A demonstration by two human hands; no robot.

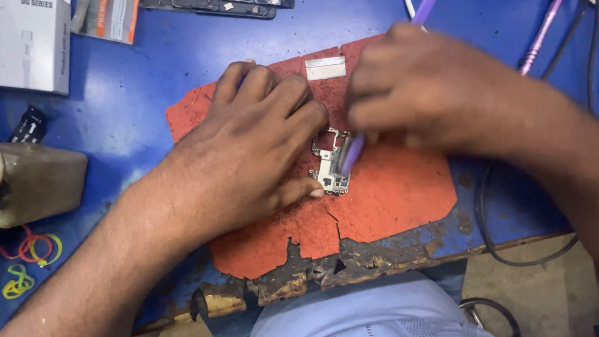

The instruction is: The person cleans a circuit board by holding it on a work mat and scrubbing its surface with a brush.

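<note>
Both hands meet over a small silver-grey phone circuit board (331, 166) lying on a worn red rubber mat (395, 202). Left hand (251, 148) presses flat, fingers curled, pinning the board's left side. Right hand (420, 93) pinches a slim purple plastic pry tool (425, 2), its long axis slanting from upper right down-left, tip touching the board.
</note>
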